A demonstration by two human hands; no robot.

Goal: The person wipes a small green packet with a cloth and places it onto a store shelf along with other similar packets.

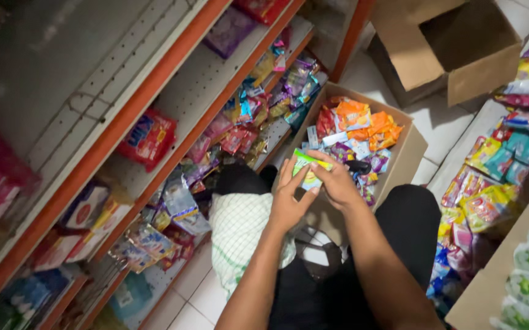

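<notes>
Head view: at left we see orange-edged shelves [154,91]. Our left hand [289,205] and right hand [336,183] both grip a green sachet [306,168], long axis slanting upright, between their fingers, above the open carton [412,153] of packets.

White floor tiles [441,119] carry an open cardboard box [408,153] full of bright snack packets [362,128] and, farther back, a second open box [460,49]. On the left, orange-edged shelves [154,91] (their boards pale and perforated) hold a red packet [148,137], small cartons [87,211] and heaps of colourful sachets [240,131].
</notes>
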